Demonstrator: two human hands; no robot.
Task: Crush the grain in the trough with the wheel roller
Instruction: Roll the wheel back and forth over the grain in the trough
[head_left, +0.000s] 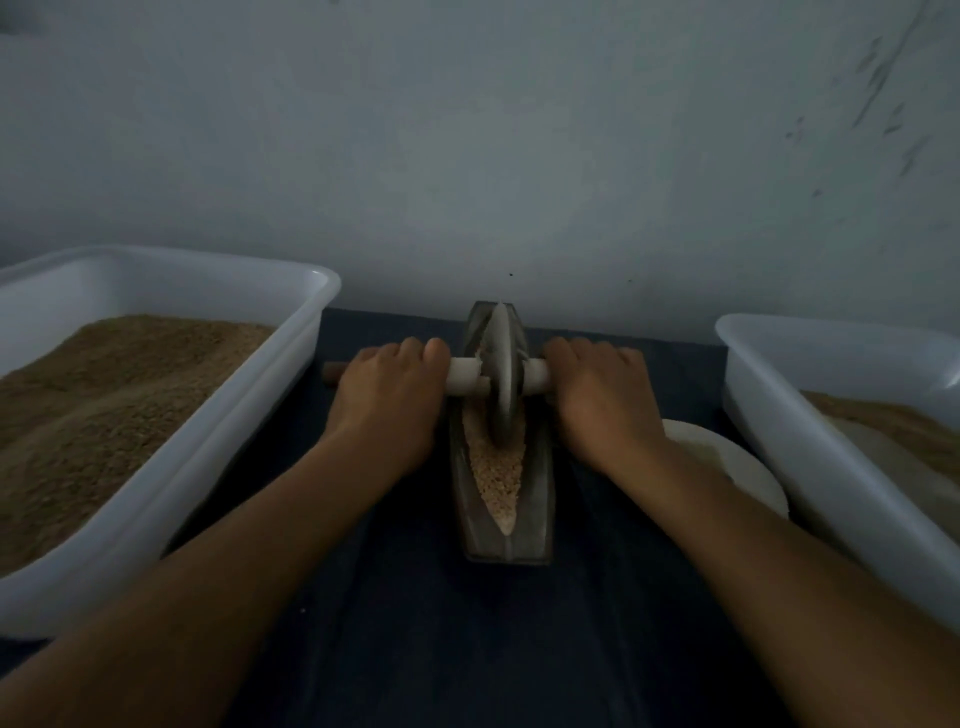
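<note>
Looking down, I see my left hand (387, 387) and right hand (602, 395) each curled tight around the roller (501, 379) handle, one on each side of the wheel. The wheel stands in the trough (537, 499) near the table's (415, 623) back edge, on the grain (498, 478). White tubs (249, 447) of brown meal sit at the left and right edges. I can read no writing.
</note>
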